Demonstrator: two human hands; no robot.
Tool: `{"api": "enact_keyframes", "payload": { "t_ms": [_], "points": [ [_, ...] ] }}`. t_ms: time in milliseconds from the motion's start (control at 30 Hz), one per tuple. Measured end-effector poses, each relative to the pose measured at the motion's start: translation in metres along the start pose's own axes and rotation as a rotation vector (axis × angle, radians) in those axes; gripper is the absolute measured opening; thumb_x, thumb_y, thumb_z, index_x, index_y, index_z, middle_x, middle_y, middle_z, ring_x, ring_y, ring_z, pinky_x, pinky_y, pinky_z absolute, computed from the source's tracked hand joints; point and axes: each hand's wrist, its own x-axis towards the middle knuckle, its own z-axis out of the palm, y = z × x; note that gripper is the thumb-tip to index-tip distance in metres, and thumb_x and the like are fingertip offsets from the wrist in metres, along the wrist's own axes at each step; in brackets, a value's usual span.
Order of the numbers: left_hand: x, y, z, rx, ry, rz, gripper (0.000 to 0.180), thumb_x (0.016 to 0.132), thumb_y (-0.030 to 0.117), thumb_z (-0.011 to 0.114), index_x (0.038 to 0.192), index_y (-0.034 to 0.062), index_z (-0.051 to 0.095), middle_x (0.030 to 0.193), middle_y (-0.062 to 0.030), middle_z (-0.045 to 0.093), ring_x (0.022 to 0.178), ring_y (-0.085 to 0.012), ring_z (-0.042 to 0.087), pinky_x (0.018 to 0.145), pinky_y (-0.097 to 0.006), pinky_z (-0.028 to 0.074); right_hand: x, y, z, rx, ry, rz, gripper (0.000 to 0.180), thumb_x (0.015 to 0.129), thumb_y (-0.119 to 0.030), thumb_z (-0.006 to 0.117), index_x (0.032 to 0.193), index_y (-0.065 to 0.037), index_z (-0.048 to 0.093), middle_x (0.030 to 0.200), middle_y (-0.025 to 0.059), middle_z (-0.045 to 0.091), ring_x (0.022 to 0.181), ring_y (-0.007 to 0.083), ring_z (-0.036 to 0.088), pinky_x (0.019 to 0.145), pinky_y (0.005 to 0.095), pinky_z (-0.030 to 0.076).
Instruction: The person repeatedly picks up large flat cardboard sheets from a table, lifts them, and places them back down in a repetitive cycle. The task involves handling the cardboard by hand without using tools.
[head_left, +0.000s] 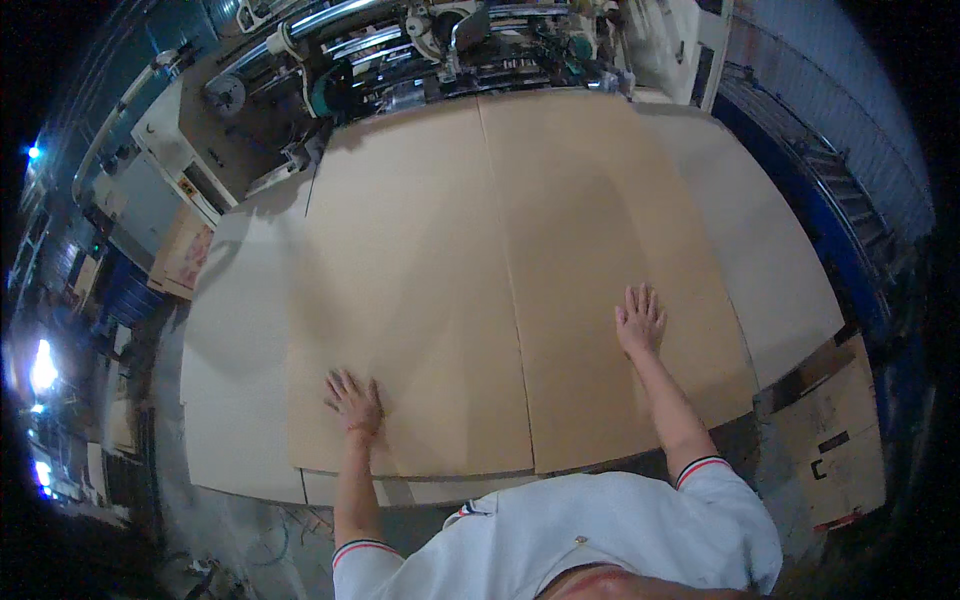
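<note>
Two tan cardboard sheets lie flat, side by side, with a narrow dark seam between them. On the near part of the left cardboard sheet rests my left hand, palm down with its fingers spread. My right hand is flat on the right cardboard sheet, farther from me, fingers stretched out toward the far side. Neither hand grips anything. Beneath the sheets, a paler grey-beige surface shows at both sides and along the front edge.
A machine with metal rollers stands at the far edge, against the sheets' far ends. White machine housings flank it, left and right. A cardboard box is at the near right. Blue railing runs along the right side.
</note>
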Motion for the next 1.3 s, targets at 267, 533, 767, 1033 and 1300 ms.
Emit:
{"api": "enact_keyframes", "payload": {
  "t_ms": [267, 533, 767, 1033, 1300],
  "points": [
    [-0.019, 0.016, 0.012, 0.041, 0.025, -0.055, 0.069, 0.093, 0.054, 0.039, 0.148, 0.0131, 0.028, 0.157, -0.0116, 0.016, 0.145, -0.0290, 0.012, 0.114, -0.055, 0.009, 0.007, 0.006, 0.011, -0.113, -0.060, 0.006, 0.057, 0.097, -0.046, 0.035, 0.148, -0.022, 0.028, 0.156, 0.0076, 0.020, 0.144, 0.0297, 0.016, 0.112, 0.0565, 0.014],
    [-0.020, 0.012, 0.013, -0.075, 0.185, 0.021, 0.053, 0.094, 0.042, 0.045, 0.136, 0.0098, 0.047, 0.148, -0.0138, 0.035, 0.138, -0.0320, 0.028, 0.112, -0.053, 0.019, 0.006, 0.013, 0.028, -0.042, 0.138, -0.045, 0.052, 0.094, -0.036, 0.043, 0.141, -0.015, 0.040, 0.151, 0.0133, 0.030, 0.140, 0.0330, 0.024, 0.110, 0.0549, 0.022],
    [-0.095, 0.022, 0.027, -0.084, 0.174, 0.382, 0.048, 0.091, 0.036, 0.050, 0.130, 0.0069, 0.052, 0.141, -0.0178, 0.042, 0.134, -0.0328, 0.033, 0.111, -0.057, 0.018, -0.059, 0.000, 0.031, 0.229, 0.397, -0.464, 0.047, 0.091, -0.021, 0.051, 0.134, -0.005, 0.045, 0.147, 0.0147, 0.035, 0.135, 0.0370, 0.031, 0.110, 0.0506, 0.025],
    [-0.164, -0.012, 0.005, -0.061, -0.144, 0.904, 0.092, 0.068, 0.060, 0.069, 0.142, 0.0162, 0.038, 0.151, -0.0132, 0.028, 0.139, -0.0333, 0.025, 0.111, -0.057, 0.018, -0.230, 0.063, 0.022, 0.365, 0.035, -0.981, 0.067, 0.080, -0.052, 0.063, 0.131, -0.011, 0.050, 0.147, 0.0105, 0.035, 0.135, 0.0325, 0.032, 0.109, 0.0535, 0.026],
    [-0.126, -0.019, 0.003, 0.032, 0.012, 1.187, 0.079, 0.072, 0.058, 0.065, 0.136, 0.0165, 0.044, 0.143, -0.0066, 0.041, 0.132, -0.0295, 0.038, 0.109, -0.053, 0.028, -0.203, 0.111, 0.012, 0.219, 0.333, -0.884, 0.071, 0.084, -0.068, 0.043, 0.117, -0.007, 0.060, 0.134, 0.0126, 0.051, 0.124, 0.0346, 0.046, 0.103, 0.0552, 0.033]
  ]
}}
